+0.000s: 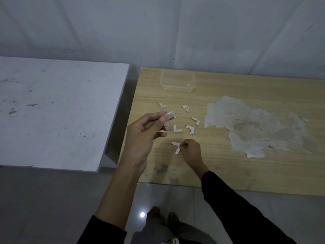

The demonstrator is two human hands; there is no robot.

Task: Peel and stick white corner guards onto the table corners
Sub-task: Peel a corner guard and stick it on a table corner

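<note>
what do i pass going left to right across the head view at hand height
white table → left hand holding a clear corner guard → right hand pinching a white L-shaped strip → peeled patch on the wooden table

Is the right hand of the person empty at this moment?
No, the right hand pinches a white L-shaped piece over the light wooden table.

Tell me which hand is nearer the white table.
Left. The left hand hovers just beside the white table; the right hand is farther away over the wooden table.
</note>
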